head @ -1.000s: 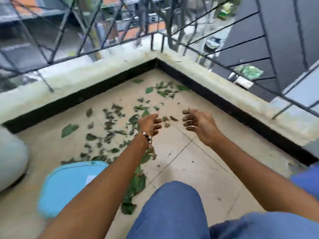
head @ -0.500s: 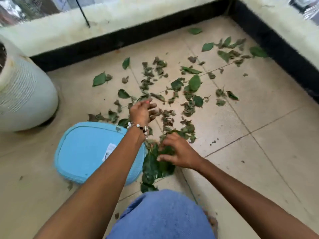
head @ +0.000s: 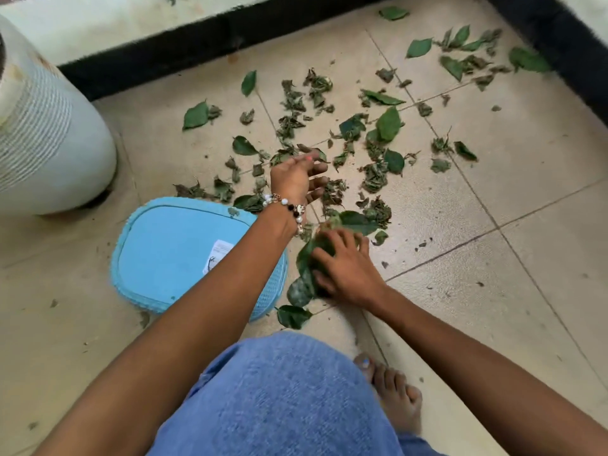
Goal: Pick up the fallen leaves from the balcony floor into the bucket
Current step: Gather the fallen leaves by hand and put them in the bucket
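Your right hand (head: 347, 269) pressed flat, fingers spread, on a clump of large leaves (head: 307, 274) just at 3 o'clock of the blue bucket (head: 184, 255). Your left hand (head: 296, 179) hovered loosely open, holding nothing, over the scattered leaves (head: 362, 136) on the balcony floor (head: 526, 258) toward 12 o'clock. A white pot (head: 49, 136) stood at 10 o'clock.

The bucket (head: 171, 255) stands on the floor (head: 526, 258) to my left, a big pot (head: 49, 143) far left of it, leaves (head: 388, 123) scattered beyond and right, my right hand (head: 348, 268) on the nearest leaves just right of the bucket.
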`<state>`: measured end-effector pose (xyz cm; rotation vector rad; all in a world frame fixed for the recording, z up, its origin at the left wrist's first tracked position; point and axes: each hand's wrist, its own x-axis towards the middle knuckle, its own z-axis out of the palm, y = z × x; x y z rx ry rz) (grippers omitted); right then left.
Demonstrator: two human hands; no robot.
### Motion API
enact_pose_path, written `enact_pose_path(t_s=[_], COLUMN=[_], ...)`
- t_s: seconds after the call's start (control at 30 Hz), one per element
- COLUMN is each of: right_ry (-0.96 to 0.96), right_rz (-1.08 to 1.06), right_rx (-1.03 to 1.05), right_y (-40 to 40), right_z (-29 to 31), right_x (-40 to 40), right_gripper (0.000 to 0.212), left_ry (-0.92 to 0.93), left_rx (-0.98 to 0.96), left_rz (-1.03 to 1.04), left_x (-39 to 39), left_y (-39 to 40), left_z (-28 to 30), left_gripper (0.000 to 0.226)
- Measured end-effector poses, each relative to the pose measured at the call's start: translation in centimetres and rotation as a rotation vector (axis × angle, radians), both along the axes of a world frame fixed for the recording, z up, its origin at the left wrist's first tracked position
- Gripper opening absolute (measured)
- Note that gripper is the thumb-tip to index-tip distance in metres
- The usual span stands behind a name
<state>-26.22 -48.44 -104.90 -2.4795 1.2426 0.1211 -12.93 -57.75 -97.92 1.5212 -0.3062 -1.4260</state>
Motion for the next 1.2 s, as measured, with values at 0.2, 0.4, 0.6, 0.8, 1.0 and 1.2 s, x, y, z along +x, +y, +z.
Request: enact_pose_path(t_s=[0.2,0.4,0.6,0.8,1.0,1.2], right_ry=[-0.219,-0.104,-0.124,0.199,-0.006,-0.307], right_rz=[0.185,0.383,-0.103,-0.008,0.050,-0.371], right_rx=[-0.110,-0.101,-0.106,0.068,-0.103,0.152], right_y=[1.7,3.6,-2.3,-0.8,-0.9,-2.6], right_z=[-0.3,-2.1,1.0,1.0,0.7,2.3], right_x=[0.5,1.1,-3.4,-3.8,-4.1,-5.4], right_gripper=[0.047,0.039,0.037,0.080,0.037,0.017], left_ry=[-0.018,-0.016,-0.005,-0.029,-0.065,-0.255], left_rx=[0.017,0.038,0.039,0.072,0.108,0.136], left_rz=[-0.003,0.023,0.034,0.016,-0.062,-0.295], left_x=[-0.1,0.2,0.0,-0.6,-1.7,-2.6], left_y=[0.4,0.6,0.7,0.8,1.2,2.2], left_z=[-0.1,-0.1,0.0,-0.3,-0.4,-1.0], left_gripper=[0.021,0.021,0.020,0.022,0.020,0.017])
